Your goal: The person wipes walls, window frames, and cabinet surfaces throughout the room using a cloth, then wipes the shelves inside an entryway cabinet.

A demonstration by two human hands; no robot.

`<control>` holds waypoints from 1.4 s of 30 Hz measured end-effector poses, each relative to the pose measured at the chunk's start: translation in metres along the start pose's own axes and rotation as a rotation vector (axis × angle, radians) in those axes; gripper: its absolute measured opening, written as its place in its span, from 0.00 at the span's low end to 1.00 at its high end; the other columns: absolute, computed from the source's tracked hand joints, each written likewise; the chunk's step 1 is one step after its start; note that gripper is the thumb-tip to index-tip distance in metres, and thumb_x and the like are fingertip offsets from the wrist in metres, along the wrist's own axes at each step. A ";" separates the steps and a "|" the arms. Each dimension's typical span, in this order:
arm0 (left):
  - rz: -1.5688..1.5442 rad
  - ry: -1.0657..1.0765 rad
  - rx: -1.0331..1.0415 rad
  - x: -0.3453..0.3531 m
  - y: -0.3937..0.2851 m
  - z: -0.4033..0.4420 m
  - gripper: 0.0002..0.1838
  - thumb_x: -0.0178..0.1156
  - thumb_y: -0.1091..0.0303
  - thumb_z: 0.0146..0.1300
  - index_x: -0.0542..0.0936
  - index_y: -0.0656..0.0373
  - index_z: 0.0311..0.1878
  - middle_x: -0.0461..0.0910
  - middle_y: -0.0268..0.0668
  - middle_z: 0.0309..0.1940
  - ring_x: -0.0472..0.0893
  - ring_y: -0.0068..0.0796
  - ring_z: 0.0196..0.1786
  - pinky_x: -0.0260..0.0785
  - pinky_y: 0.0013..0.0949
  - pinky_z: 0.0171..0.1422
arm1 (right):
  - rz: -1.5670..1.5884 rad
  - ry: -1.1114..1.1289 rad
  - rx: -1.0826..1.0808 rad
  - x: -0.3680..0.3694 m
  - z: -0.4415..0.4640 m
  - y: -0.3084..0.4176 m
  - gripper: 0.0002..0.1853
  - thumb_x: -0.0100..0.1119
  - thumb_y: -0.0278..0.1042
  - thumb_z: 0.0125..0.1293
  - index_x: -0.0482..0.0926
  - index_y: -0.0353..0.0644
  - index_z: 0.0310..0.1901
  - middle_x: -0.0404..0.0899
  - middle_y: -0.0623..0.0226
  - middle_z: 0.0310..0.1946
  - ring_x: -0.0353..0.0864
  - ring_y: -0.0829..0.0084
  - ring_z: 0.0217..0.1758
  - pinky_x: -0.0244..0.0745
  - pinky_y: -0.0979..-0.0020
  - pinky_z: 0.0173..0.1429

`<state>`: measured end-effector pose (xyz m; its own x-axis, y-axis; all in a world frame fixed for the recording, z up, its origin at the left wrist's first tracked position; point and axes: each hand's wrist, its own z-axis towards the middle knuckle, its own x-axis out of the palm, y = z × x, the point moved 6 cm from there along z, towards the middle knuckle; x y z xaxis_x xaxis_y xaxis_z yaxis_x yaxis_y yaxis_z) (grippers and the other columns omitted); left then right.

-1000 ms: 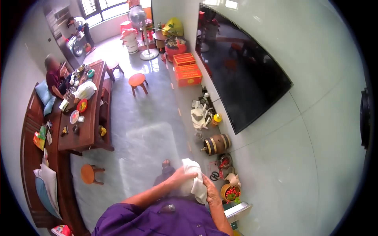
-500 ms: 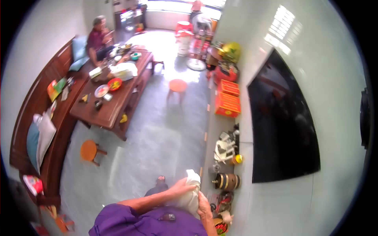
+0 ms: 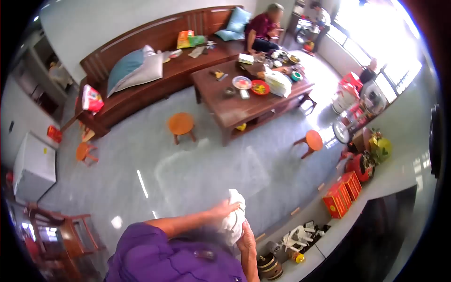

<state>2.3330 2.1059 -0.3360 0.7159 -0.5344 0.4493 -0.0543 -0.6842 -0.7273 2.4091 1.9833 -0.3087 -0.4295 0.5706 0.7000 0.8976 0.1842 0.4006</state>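
Note:
A crumpled white cloth (image 3: 233, 220) is bunched up in front of the purple shirt (image 3: 164, 258), at the lower middle of the head view. My left hand (image 3: 222, 209) is closed on its upper left side, with the fingers partly hidden by the fabric. Lower down on the right, my right hand (image 3: 246, 238) grips the cloth's right edge. Both forearms are bare, and the cloth is held above the grey floor.
A wooden table (image 3: 235, 110) bears bowls and a white bag. Behind it, a person (image 3: 260, 29) sits on a long wooden bench (image 3: 174, 66). Stools (image 3: 181, 123) stand on the floor. Red boxes (image 3: 337, 199), a barrel (image 3: 269, 267) and a white cabinet (image 3: 35, 167) are around.
The view has swung left, bringing the bench, white cabinet and a chair into sight, while the television slid to the lower right. Both hands still hold the white cloth.

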 end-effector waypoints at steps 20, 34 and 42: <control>0.012 -0.327 -0.072 -0.042 0.127 -0.075 0.17 0.67 0.62 0.59 0.84 0.70 0.43 0.83 0.38 0.34 0.82 0.25 0.36 0.74 0.31 0.39 | -0.414 -0.038 0.128 -0.109 0.021 -0.060 0.31 0.61 0.31 0.69 0.64 0.37 0.71 0.77 0.54 0.59 0.80 0.64 0.55 0.78 0.64 0.58; -0.400 -0.587 0.107 -0.155 0.062 -0.134 0.14 0.64 0.77 0.57 0.81 0.67 0.48 0.85 0.43 0.40 0.86 0.37 0.41 0.82 0.42 0.45 | -0.713 0.097 0.129 -0.095 0.036 -0.084 0.28 0.61 0.35 0.70 0.65 0.32 0.66 0.81 0.56 0.42 0.85 0.60 0.43 0.82 0.63 0.44; -0.451 -1.167 0.228 -0.318 0.181 -0.228 0.16 0.70 0.72 0.54 0.80 0.66 0.46 0.83 0.42 0.36 0.86 0.37 0.37 0.81 0.42 0.40 | -1.279 0.035 0.233 -0.199 0.094 -0.120 0.09 0.60 0.32 0.65 0.80 0.35 0.30 0.80 0.69 0.24 0.80 0.74 0.23 0.77 0.71 0.28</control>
<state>1.9370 2.0389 -0.4923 0.8310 0.5546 0.0420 0.3906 -0.5281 -0.7540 2.3963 1.9228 -0.5517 -0.9877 -0.1324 -0.0830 -0.1532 0.7148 0.6823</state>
